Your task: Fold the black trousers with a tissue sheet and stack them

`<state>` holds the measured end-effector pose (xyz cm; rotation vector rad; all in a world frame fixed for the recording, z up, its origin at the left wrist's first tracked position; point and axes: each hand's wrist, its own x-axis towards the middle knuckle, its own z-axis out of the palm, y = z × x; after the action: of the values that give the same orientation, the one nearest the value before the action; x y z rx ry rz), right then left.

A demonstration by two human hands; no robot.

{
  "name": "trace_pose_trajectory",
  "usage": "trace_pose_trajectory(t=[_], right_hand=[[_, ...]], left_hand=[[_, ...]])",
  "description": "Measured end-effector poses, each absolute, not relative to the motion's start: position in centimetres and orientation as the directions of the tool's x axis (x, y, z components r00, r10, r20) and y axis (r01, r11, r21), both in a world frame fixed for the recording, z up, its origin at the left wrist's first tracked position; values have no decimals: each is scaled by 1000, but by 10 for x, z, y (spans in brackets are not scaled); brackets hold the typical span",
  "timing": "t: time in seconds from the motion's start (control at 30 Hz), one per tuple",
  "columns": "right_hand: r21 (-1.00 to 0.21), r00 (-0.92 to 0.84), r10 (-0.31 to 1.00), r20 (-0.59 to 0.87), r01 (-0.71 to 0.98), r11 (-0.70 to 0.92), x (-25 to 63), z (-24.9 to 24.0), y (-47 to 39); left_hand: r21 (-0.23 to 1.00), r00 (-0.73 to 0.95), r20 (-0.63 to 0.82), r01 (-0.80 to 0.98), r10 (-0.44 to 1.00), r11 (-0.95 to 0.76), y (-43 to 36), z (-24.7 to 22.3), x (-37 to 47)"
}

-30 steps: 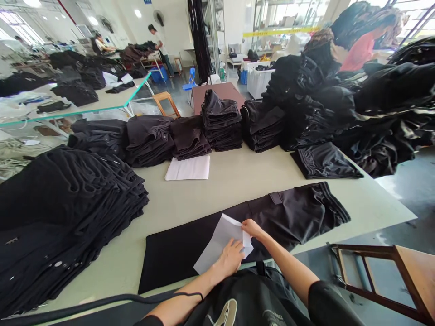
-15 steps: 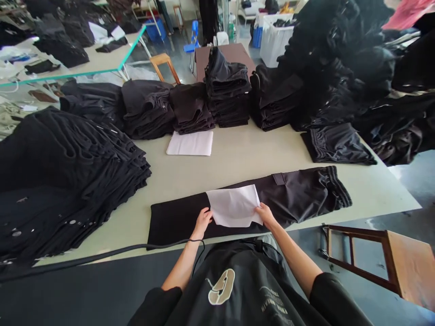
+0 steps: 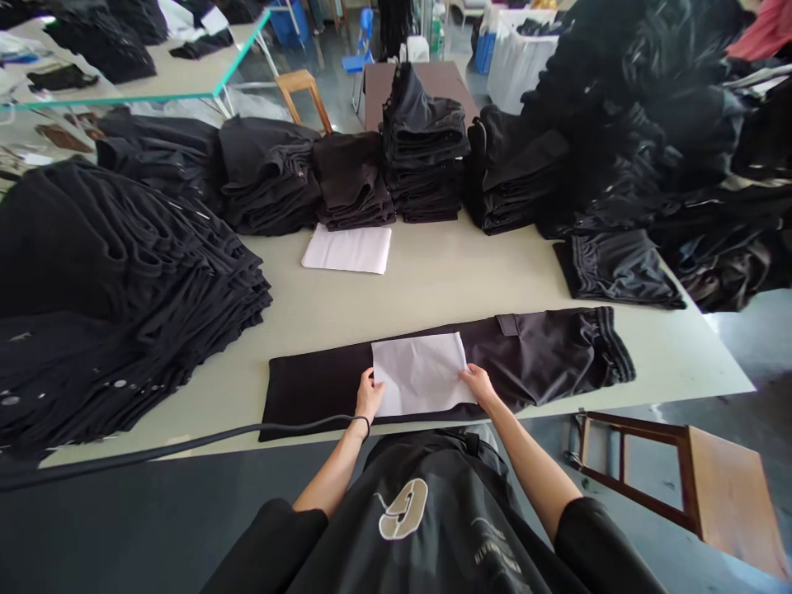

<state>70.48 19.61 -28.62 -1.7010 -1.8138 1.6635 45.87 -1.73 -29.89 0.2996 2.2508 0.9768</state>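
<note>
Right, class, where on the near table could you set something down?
Widest: the table between the white sheet, trousers and folded garment. Smaller: the right corner beyond the waistband; the strip between left pile and trousers. Crowded: the back, lined with dark stacks, and front middle, where the left hand and right hand hold paper.

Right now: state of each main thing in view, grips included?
Black trousers: laid out lengthwise
White sheet: spread open over the trousers, lightly creased
Left grip: closed on the sheet's left edge
Right grip: closed on the sheet's right edge
Rear white paper: lying flat
Tall center stack: folded, piled up
Left pile: layered, edges uneven
White bin: open-topped, dark items showing
</note>
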Motion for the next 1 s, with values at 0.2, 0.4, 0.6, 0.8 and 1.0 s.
trace_pose_trajectory(t=[0.2, 0.4, 0.6, 0.8, 1.0], right_hand=[[-690, -342, 817, -465, 718, -92, 698, -288, 213], [-564, -321, 846, -426, 825, 28, 695, -285, 220], [-416, -274, 868, -414, 905, 88, 698, -276, 217], [-264, -279, 862, -422, 948, 177, 697, -272, 216], [-222, -285, 861, -422, 953, 207, 694, -269, 213]], left_hand=[[615, -787, -422, 117, 451, 780, -28, -297, 461], [506, -797, -401, 219, 452, 834, -24, -287, 468], [466, -803, -368, 276, 468, 841, -24, -289, 470], [549, -771, -366, 274, 522, 789, -40, -287, 438], [387, -986, -122, 57, 112, 920, -119, -270, 347]])
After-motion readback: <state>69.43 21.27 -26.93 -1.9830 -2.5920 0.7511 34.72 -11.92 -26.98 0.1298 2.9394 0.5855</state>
